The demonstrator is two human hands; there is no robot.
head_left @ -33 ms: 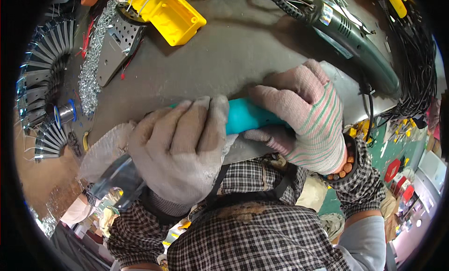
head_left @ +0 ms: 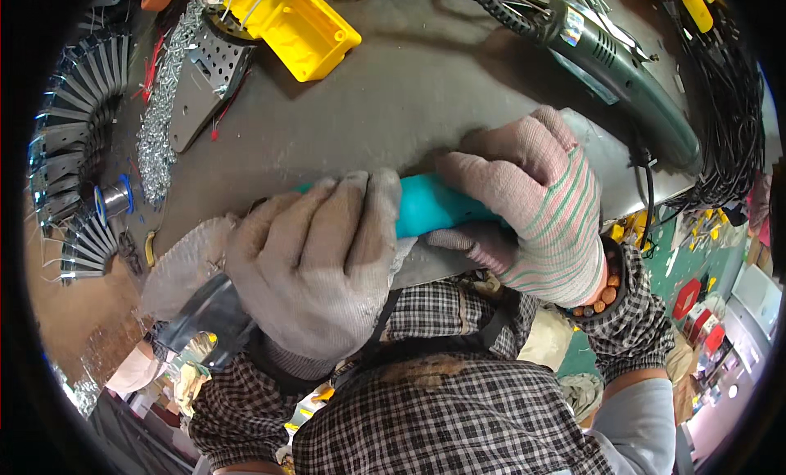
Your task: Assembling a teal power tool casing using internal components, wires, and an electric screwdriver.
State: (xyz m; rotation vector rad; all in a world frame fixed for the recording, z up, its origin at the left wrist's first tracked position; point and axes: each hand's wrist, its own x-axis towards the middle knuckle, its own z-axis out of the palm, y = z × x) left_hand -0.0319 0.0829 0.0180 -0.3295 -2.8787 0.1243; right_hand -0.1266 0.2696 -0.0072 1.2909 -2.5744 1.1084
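Nothing seems moved: both hands' fingers still grip the teal tool.

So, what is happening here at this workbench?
A person in knit work gloves grips a teal-handled power tool with both hands. The left hand wraps its front end, near a grey disc guard; the right hand closes around the rear of the handle. The tool is pressed low over a grey metal sheet. Nearby lie a yellow plastic box, a pile of small screws and a dark green power tool.
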